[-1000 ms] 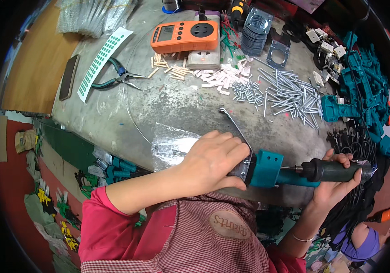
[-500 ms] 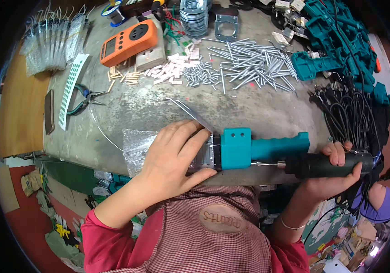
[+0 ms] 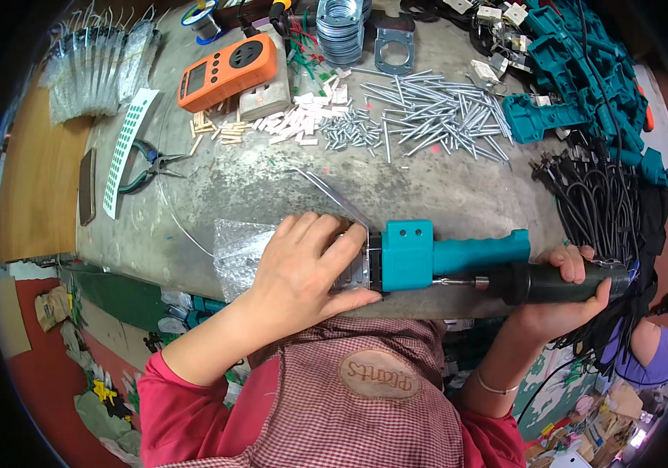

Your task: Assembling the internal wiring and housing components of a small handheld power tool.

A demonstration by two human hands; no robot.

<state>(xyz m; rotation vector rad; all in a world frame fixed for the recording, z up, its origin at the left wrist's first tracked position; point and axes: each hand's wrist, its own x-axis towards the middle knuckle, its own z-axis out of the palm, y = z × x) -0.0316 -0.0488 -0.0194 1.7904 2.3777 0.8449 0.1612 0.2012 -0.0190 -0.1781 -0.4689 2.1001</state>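
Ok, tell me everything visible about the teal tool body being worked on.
The teal tool body looks plastic: a blocky head with two small holes, narrowing into a handle. It lies sideways at the near edge of the grey bench. The left hand covers its metal front end; the right hand drives a dark screwdriver into its underside.

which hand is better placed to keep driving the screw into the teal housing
Right. The right hand already grips the dark driver, its bit lined up with the teal housing. The left hand is steadying the housing's metal end.
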